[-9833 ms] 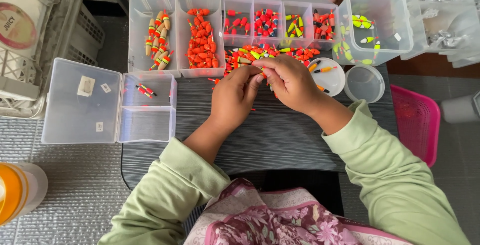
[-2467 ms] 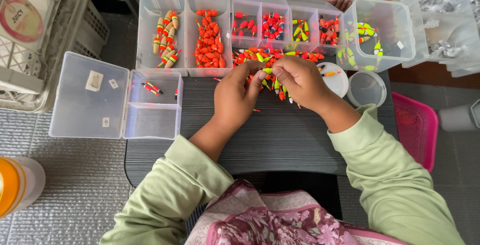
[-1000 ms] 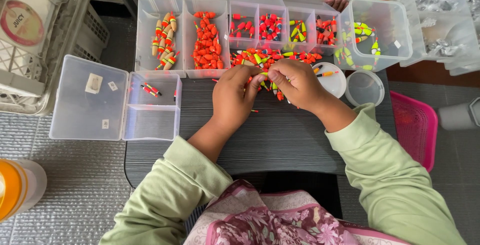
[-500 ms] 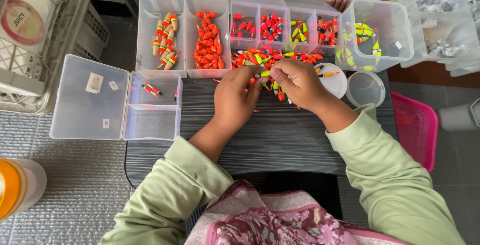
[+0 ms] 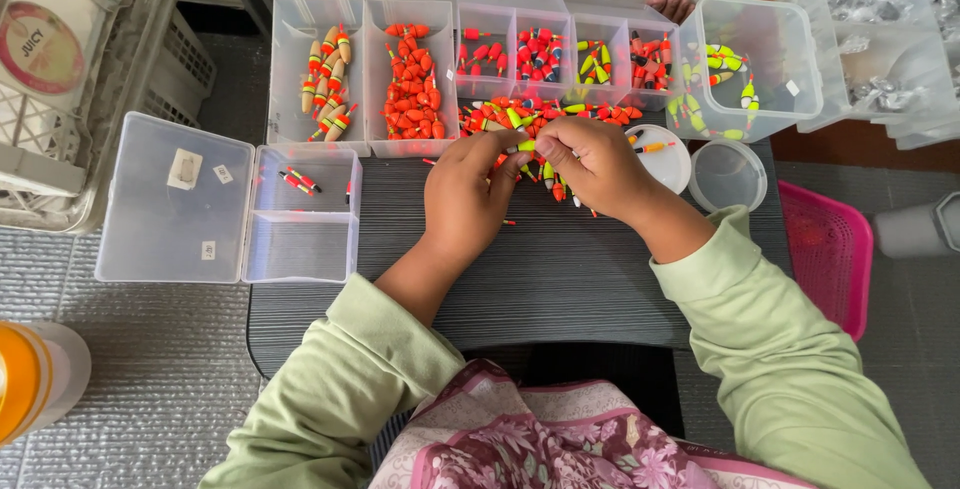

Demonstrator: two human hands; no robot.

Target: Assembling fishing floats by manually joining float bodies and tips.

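Both arms reach forward in pale green sleeves pushed back from the wrists. The left hand (image 5: 465, 194) lies palm down, fingers curled, its fingertips meeting those of the right hand (image 5: 590, 161). The right hand is bent inward at the wrist, with thumb and forefinger pinched together just beside the left fingertips.

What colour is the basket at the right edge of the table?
Pink: the basket sits right of the dark table, beside the person's right sleeve. The head view shows it.
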